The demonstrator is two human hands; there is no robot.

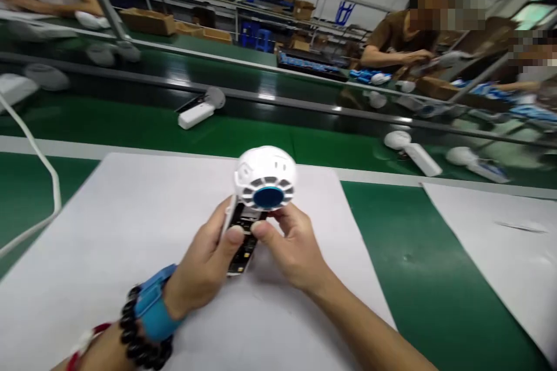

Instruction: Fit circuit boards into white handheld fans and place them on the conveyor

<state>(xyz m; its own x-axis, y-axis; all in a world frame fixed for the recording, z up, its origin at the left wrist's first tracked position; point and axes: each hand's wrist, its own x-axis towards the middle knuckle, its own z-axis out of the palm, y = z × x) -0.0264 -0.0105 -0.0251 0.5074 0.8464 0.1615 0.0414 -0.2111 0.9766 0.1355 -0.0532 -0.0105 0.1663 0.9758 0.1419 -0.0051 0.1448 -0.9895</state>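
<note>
Both my hands hold a small white handheld fan [264,177] with a blue hub, over a white sheet [108,232]. Its handle is open and shows a dark circuit board [243,243]. My left hand [204,266] wraps the handle from the left, thumb pressed on the board. A blue strap and a dark bead bracelet circle that wrist. My right hand [291,249] pinches the top of the handle just under the fan head.
A green conveyor belt [130,122] runs behind the sheet, carrying more white fans [198,110] [413,151]. A white cable [43,174] curves at the left. Other people work across the belt. A second white sheet [500,243] lies at right.
</note>
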